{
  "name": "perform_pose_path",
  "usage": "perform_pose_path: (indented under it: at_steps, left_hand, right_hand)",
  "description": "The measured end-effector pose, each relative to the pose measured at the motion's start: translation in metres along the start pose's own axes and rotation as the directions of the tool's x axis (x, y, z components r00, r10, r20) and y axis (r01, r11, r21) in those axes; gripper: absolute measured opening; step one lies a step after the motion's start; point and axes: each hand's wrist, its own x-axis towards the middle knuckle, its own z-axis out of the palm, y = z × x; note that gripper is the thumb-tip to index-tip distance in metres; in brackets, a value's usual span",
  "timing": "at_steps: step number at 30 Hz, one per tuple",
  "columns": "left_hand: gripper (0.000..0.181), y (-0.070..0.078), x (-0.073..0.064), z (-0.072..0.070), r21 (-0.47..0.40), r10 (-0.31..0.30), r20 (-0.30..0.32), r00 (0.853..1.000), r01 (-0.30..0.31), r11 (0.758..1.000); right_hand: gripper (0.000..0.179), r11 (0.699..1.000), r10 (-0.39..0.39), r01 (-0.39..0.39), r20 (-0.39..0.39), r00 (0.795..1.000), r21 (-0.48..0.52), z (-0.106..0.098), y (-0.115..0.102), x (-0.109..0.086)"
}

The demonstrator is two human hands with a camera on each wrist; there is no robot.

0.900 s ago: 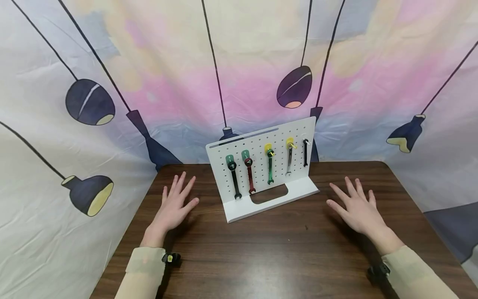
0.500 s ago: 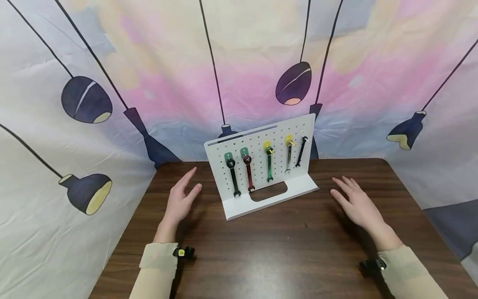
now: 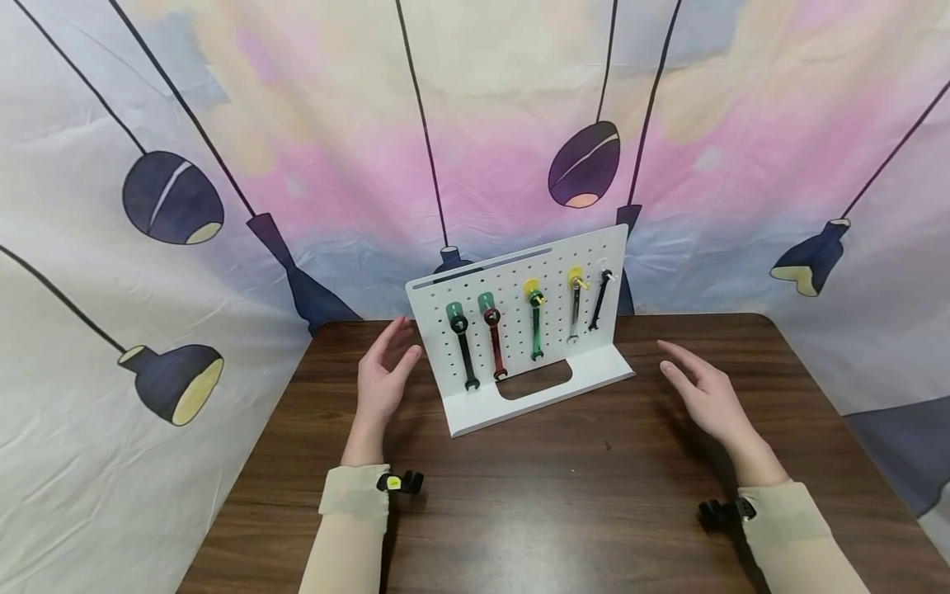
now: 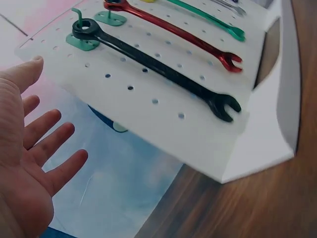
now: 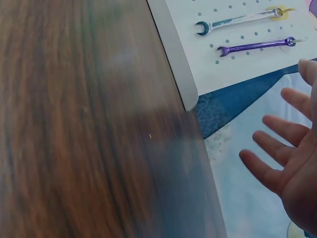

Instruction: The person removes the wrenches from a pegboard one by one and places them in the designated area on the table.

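A white pegboard stand [image 3: 519, 322] stands on the table with several combination wrenches hung in a row. From the left they are a black wrench [image 4: 158, 69], a red wrench [image 4: 178, 34], a green wrench [image 3: 536, 326], a silver wrench [image 5: 242, 20] and a small wrench [image 5: 255, 46], purple in the right wrist view and dark in the head view. Just off the board's left edge is my left hand [image 3: 382, 379], its fingers spread and holding nothing. My right hand [image 3: 708, 400] hovers right of the board, fingers relaxed, apart from everything.
The wrenches hang on hooks with green plates [image 4: 83, 42] and yellow plates [image 3: 575, 276]. Behind the brown wooden table [image 3: 549, 511] hangs a curtain [image 3: 334, 124] printed with lamps. Each wrist wears a small black camera, such as the left camera [image 3: 401, 482].
My left hand has moved right and forward, close to the board's left edge. The right hand has turned with its fingers drawn together. The small wrench tilted on its hook.
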Motion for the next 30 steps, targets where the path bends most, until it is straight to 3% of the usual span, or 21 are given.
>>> perform_pose_path:
  at_steps: [11,14,18,21,26,30]
  left_hand:
    - [0.042,0.000,-0.001,0.021,-0.195,-0.069,-0.095,0.993,0.049,0.979]
    - [0.037,-0.003,-0.001,0.024,-0.207,-0.068,-0.108,0.992,0.045,0.977]
    - [0.036,-0.005,0.000,0.026,-0.213,-0.050,-0.118,0.992,0.024,0.977]
    - [0.036,-0.006,0.000,0.027,-0.215,-0.053,-0.127,0.990,0.024,0.976]
    - [0.037,-0.006,-0.001,0.028,-0.208,-0.078,-0.141,0.987,0.047,0.977]
    - [0.036,-0.006,-0.001,0.029,-0.197,-0.080,-0.162,0.984,0.048,0.979]
  right_hand:
    - [0.048,0.978,-0.003,0.010,-0.033,0.999,0.207,0.031,-0.007,0.030]
    - [0.047,0.941,0.012,0.006,-0.050,0.999,0.339,0.037,-0.009,0.038]
    - [0.047,0.869,0.044,-0.002,-0.074,0.996,0.494,0.043,-0.011,0.048]
    - [0.049,0.838,0.067,-0.005,-0.094,0.993,0.546,0.046,-0.013,0.055]
    - [0.050,0.802,0.091,0.001,-0.125,0.988,0.597,0.052,-0.018,0.064]
    - [0.049,0.797,0.127,-0.005,-0.160,0.979,0.603,0.057,-0.023,0.071]
